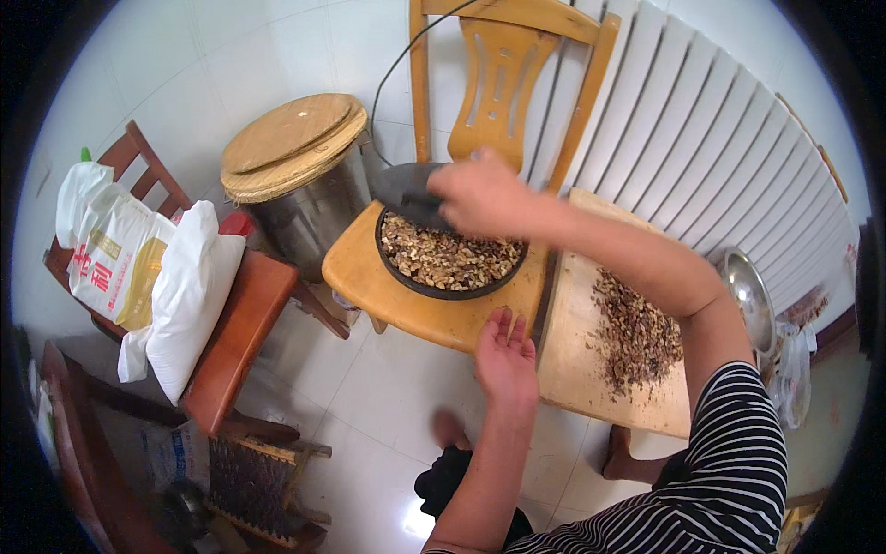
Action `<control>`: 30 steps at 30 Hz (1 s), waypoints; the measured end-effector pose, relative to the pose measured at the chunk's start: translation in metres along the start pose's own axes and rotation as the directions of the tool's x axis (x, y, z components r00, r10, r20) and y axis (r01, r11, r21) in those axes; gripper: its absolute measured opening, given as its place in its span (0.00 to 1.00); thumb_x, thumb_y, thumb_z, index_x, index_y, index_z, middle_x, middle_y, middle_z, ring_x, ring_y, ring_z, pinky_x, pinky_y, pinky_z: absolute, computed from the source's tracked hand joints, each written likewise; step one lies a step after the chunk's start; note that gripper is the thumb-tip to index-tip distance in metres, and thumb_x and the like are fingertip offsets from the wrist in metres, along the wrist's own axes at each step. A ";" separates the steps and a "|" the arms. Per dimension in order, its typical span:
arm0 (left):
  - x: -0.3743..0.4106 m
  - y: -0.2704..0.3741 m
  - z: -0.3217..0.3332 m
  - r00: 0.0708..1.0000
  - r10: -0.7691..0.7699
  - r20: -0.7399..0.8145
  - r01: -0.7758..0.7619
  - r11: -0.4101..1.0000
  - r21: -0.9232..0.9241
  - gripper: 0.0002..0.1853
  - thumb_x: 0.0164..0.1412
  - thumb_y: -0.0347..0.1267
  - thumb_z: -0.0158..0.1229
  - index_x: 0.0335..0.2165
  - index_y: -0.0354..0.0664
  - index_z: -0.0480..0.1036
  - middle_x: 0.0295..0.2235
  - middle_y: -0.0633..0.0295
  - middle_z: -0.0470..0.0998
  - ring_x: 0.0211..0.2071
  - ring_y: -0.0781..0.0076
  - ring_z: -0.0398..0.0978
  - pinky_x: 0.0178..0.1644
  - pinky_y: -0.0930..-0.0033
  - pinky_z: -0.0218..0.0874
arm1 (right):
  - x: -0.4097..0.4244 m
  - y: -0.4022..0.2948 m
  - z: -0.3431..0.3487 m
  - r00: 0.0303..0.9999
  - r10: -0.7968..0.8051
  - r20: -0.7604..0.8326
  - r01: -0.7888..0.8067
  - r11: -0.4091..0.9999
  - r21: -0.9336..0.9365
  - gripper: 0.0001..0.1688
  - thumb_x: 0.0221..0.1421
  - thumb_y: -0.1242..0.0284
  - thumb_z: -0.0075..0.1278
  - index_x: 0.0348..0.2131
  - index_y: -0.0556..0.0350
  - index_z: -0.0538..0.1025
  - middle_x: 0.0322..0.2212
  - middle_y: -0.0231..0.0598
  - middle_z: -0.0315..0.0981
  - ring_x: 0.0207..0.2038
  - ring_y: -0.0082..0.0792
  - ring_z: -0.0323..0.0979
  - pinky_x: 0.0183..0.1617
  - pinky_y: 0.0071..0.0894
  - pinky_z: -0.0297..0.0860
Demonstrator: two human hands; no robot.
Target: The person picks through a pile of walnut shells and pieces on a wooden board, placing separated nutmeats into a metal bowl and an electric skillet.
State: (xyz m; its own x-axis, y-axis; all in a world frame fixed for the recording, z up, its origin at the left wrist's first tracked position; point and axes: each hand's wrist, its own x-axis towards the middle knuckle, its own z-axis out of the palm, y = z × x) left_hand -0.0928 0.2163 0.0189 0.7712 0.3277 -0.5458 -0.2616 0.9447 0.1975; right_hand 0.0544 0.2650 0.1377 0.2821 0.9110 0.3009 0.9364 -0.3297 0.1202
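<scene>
A round black pan (450, 294) full of shelled walnut pieces (443, 256) sits on the seat of a light wooden chair (360, 277). My right hand (484, 197) is over the pan's far side, closed on a dark round lid (408, 183) that is tilted above the nuts. Motion blurs this hand, and it hides part of the lid. Just off the seat's front edge, my left hand (507, 353) is palm up with its fingers apart, holding nothing. Chopped walnut pieces (637, 339) are spread on a wooden board (567, 346) to the right, partly behind my right arm.
A black cord (377, 104) runs up behind the lid. At left, white sacks (194, 298) rest on a reddish-brown chair (256, 298). A steel drum (304, 221) with woven covers (291, 138) stands behind. A radiator (678, 124) and metal bowl (751, 298) are at right.
</scene>
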 end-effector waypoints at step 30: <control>0.010 -0.099 0.024 0.972 -0.160 0.170 0.090 0.929 0.360 0.23 0.55 0.43 0.36 0.47 0.44 0.58 0.46 0.64 0.62 0.48 0.69 0.59 0.48 0.63 0.48 | -0.366 0.065 0.028 0.610 0.768 -0.196 -0.771 0.632 0.076 0.12 0.45 0.71 0.47 0.34 0.50 0.72 0.34 0.39 0.66 0.40 0.39 0.63 0.44 0.42 0.58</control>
State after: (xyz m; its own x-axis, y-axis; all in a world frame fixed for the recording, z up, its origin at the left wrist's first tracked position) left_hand -0.0456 0.1258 0.0131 0.8904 0.1655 -0.4241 0.0355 0.9035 0.4271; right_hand 0.0177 -0.0826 0.0094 0.8500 0.2543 0.4613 0.3905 -0.8920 -0.2277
